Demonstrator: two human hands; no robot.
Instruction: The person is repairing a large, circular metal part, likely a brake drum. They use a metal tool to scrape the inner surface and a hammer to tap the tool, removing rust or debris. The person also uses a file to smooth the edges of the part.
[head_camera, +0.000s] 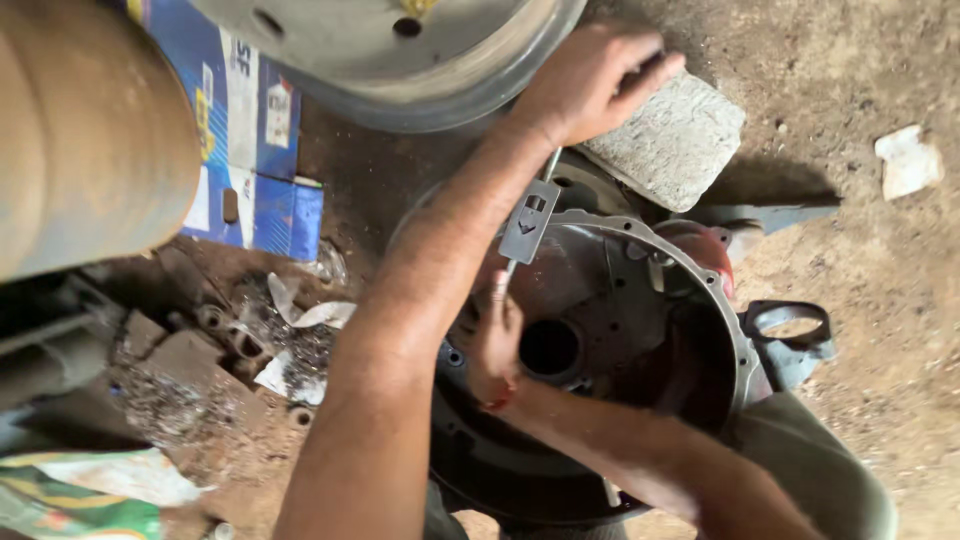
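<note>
A round grey metal housing (735, 340) with a dark reddish inside and a central hole (550, 348) lies on the dirt floor in front of me. A thin metal rod carrying a flat grey bracket (528, 222) runs from the housing's far rim down into it. My left hand (595, 80) reaches across the housing and is closed around the rod's upper end. My right hand (495, 345), with a red thread at the wrist, is inside the housing beside the central hole and grips the rod's lower end.
A grey concrete block (670, 140) sits just beyond the housing. A large metal disc (400, 60) lies at the top, a blue cardboard box (250, 150) and a rusty cylinder (80, 130) at the left. Greasy metal parts (200, 350) litter the left floor. A white scrap (905, 160) lies far right.
</note>
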